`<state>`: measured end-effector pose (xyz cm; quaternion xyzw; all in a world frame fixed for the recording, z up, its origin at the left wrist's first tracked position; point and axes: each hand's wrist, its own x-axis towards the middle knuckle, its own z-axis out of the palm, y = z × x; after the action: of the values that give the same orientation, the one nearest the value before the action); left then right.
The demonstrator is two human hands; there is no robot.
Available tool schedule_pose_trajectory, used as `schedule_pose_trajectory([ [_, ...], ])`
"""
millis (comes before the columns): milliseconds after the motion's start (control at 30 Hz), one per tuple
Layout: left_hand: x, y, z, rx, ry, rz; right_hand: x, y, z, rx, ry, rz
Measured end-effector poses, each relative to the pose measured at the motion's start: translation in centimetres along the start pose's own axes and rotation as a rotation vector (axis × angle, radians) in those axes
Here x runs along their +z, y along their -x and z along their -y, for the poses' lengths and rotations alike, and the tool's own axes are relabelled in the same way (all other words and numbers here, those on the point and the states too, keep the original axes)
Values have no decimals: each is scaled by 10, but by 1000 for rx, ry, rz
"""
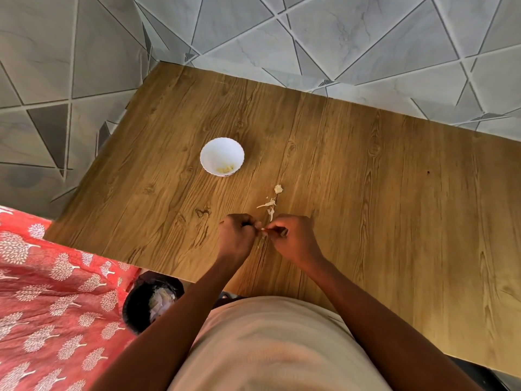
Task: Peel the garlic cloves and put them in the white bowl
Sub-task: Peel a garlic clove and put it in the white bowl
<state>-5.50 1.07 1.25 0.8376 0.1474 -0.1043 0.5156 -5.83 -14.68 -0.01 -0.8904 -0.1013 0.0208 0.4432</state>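
Near the tabletop [366,193] front edge, left hand [236,238] and right hand [293,238] pinching a tiny, light, slippery garlic clove [264,230] by its ends.

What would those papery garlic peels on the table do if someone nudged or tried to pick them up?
The garlic peels look thin, curled and flaky, so they are probably very light and would skid or flutter across the smooth wooden table at a nudge. Being so thin, they would likely bend or crumble under pinching fingers. They lie flat in scattered scraps, so rolling seems unlikely.
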Motion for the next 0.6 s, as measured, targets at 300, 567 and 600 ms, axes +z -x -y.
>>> schedule_pose_trajectory([
  [300,-2,-9,-4,41,-196,84,-6,-3,-3,-66,9,-69],
  [567,-8,1,3,149,-78,118,-5,-1,-7,27,41,-44],
  [600,-9,2,3,136,-40,121,-6,0,-6,32,45,-42],
])
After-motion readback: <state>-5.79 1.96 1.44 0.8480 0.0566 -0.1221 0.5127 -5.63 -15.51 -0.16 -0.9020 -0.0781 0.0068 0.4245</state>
